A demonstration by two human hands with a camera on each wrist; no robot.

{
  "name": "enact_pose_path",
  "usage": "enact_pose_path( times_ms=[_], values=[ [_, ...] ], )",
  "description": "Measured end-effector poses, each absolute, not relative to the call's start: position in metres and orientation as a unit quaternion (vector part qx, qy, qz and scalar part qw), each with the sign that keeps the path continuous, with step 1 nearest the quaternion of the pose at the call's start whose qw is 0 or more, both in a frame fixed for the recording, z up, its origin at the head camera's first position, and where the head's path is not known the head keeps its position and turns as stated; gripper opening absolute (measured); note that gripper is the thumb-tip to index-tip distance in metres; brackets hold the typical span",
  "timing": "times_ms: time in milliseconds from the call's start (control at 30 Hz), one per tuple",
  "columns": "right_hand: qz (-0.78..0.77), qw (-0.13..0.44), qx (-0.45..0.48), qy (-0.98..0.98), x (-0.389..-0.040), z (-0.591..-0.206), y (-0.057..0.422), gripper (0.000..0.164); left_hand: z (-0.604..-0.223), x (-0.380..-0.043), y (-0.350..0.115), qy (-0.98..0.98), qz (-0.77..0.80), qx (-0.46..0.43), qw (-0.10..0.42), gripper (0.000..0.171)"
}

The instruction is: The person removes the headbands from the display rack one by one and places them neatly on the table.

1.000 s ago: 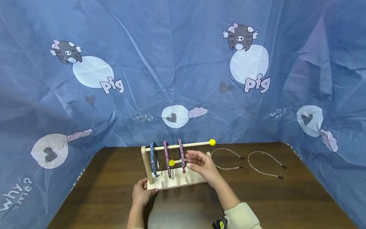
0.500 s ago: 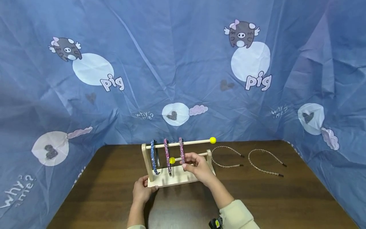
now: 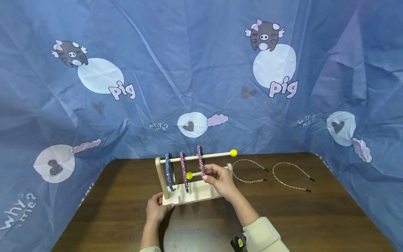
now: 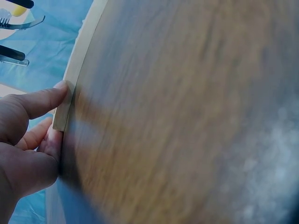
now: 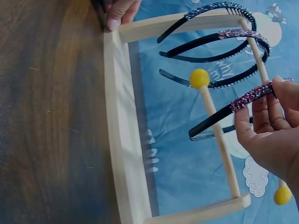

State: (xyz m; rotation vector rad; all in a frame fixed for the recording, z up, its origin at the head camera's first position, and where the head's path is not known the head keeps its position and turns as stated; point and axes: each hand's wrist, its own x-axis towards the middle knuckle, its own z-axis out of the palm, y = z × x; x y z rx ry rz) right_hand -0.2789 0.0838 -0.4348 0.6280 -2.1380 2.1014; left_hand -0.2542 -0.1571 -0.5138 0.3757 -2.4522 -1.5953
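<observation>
My left hand (image 3: 155,210) holds the left end of the base of a pale wooden rack (image 3: 185,198); in the left wrist view its thumb lies on the edge of the base. With its thumb and fingers, my right hand (image 3: 224,182) pinches a pink glittery headband (image 3: 199,157) at the rack's upper rod (image 3: 217,154). In the right wrist view this headband's black ends (image 5: 210,122) point down past the lower rod (image 5: 224,149). Another pink glittery headband (image 3: 183,171) and a blue glittery headband (image 3: 168,171) hang from the upper rod, further left.
Two thin braided headbands (image 3: 250,181), (image 3: 289,186) lie on the brown table (image 3: 315,217), right of the rack. Yellow balls cap the upper rod (image 3: 233,153) and the lower rod (image 3: 189,175). A blue patterned cloth (image 3: 195,87) stands behind the table.
My right hand has come left to the rightmost pink headband, taken hold of it and raised it a little at the upper rod. My left hand stays on the base.
</observation>
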Motion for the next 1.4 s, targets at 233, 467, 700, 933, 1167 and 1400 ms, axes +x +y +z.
enact_pose_path(
  times_ms=[233,467,700,933,1167,1400],
  values=[
    [0.689,0.079,0.205,-0.69,-0.269,-0.427,0.093,0.026,-0.514,-0.255,-0.158,-0.838,-0.525,0.115,0.098,0.062],
    [0.717,0.097,0.205,-0.659,-0.267,-0.419,0.097,0.03,-0.514,-0.254,-0.163,-0.841,-0.518,0.126,0.09,0.063],
    [0.729,0.121,0.201,-0.643,-0.269,-0.409,0.106,0.034,-0.513,-0.258,-0.156,-0.839,-0.521,0.123,0.094,0.063],
    [0.742,0.128,0.208,-0.625,-0.27,-0.404,0.112,0.036,-0.514,-0.256,-0.156,-0.836,-0.526,0.125,0.095,0.062],
    [0.746,0.137,0.204,-0.619,-0.271,-0.399,0.118,0.036,-0.514,-0.255,-0.158,-0.836,-0.525,0.134,0.093,0.062],
    [0.758,0.161,0.197,-0.601,-0.268,-0.396,0.126,0.038,-0.515,-0.255,-0.158,-0.835,-0.525,0.132,0.098,0.062]
  ],
)
